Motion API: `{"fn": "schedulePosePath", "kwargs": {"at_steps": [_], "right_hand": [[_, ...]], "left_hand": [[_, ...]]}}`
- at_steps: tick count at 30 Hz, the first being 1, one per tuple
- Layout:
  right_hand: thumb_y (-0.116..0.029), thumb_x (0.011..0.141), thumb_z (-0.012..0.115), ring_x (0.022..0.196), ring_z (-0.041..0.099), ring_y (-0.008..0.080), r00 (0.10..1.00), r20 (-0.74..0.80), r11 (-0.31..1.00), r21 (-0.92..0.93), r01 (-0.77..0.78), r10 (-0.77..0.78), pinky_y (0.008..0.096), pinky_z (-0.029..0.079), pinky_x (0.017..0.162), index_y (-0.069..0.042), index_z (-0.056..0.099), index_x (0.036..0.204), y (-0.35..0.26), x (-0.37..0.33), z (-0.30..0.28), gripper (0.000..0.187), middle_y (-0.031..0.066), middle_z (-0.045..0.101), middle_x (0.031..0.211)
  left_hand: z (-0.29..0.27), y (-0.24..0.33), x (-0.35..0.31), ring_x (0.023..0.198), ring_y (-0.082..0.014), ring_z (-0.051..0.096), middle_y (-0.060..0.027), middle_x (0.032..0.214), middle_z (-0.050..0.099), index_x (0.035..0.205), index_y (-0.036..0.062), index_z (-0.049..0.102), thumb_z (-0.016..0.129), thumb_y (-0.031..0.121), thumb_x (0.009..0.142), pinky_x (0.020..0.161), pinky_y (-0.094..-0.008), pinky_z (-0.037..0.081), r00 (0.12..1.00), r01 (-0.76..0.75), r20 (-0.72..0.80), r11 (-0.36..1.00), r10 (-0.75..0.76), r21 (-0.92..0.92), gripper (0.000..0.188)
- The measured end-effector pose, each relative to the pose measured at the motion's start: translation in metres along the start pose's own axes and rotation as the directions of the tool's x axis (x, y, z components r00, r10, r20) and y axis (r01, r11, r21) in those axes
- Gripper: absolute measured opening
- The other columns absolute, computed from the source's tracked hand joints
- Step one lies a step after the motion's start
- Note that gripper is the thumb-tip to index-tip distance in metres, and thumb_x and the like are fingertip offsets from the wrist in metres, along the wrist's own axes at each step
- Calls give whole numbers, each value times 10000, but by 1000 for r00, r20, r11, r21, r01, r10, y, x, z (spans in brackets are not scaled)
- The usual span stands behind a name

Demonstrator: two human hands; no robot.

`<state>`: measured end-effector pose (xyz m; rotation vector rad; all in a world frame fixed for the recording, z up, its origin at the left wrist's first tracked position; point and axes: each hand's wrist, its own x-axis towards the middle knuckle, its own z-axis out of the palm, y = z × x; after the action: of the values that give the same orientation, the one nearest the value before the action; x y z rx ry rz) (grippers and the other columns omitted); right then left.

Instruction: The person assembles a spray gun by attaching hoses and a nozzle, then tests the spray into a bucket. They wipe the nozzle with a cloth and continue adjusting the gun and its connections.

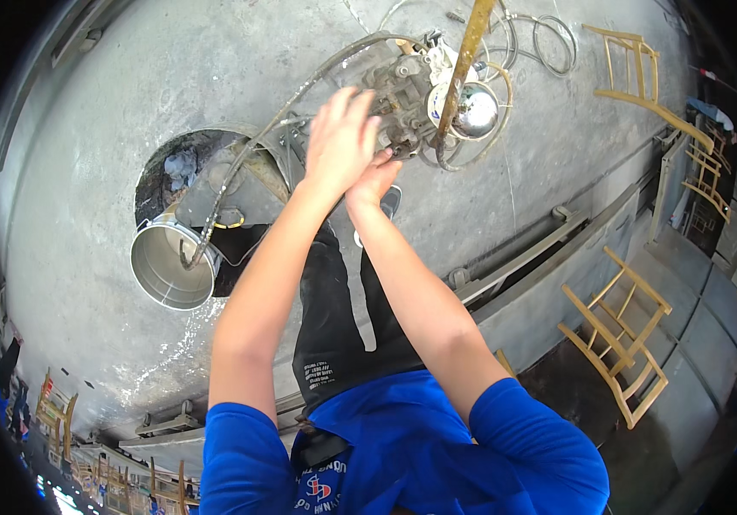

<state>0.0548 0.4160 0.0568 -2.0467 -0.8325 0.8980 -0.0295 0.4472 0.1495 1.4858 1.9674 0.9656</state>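
My left hand [340, 142] reaches over the near side of a grimy metal machine with hoses, which looks like a pump [407, 81]. Its fingers are stretched out and slightly apart, and nothing shows in them. Just below and to the right, my right hand [373, 182] is turned partly palm up beside the machine's lower edge. The left hand covers part of its fingers, so whether they grip anything is hidden. A shiny metal dome [477, 111] sits at the machine's right, behind a worn yellow pole [469, 51] that slants across it.
A dark hose [287, 99] arcs left from the machine toward a metal bucket [174, 268]. Behind the bucket is a round opening [152, 176] with a bluish cloth [181, 168] inside. Coiled hoses [555, 47] lie at the far right. Wooden chair frames [617, 335] stand along the right.
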Motion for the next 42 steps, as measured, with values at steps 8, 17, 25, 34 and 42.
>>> {"fn": "schedulePosePath", "kwargs": {"at_steps": [8,17,25,34,42], "right_hand": [[-270,1039,410,666,583,216,971,24,940,242,-238,240,336,475,661,40,475,1041,-2,9,23,317,158,608,859],[-273,1050,394,551,525,163,906,340,963,11,-270,251,323,452,517,-30,424,1114,-43,-55,-44,253,62,534,687],[-238,1029,408,450,435,129,716,562,896,-390,-213,414,289,346,364,-67,423,1163,-122,19,-134,218,48,494,700],[-223,1008,457,518,580,196,560,618,769,-637,-54,552,313,434,421,9,524,1051,-169,83,-128,245,82,584,706],[-100,955,449,520,578,185,684,572,748,-661,59,452,312,443,420,62,459,1194,-182,78,-129,289,108,598,722]], "left_hand": [[-23,-35,-69,1061,-345,590,-204,1164,607,1206,-32,593,560,137,927,942,-411,457,887,402,-154,892,-435,-207,328],[-24,-42,-109,1002,-239,632,-180,1118,661,1243,-16,589,551,186,969,904,-356,484,749,572,-36,673,-661,-468,342],[-8,-21,-111,1094,-169,582,-105,1177,654,1276,20,579,561,274,996,973,-302,433,796,604,362,592,-486,-534,379],[67,56,-85,1061,-178,614,-105,1116,659,1312,3,528,508,250,1013,880,-320,484,671,666,547,82,-501,-742,388],[69,83,-89,1050,-189,612,-114,1154,629,1324,7,501,466,213,1020,880,-329,486,599,692,692,-176,-402,-700,369]]}}
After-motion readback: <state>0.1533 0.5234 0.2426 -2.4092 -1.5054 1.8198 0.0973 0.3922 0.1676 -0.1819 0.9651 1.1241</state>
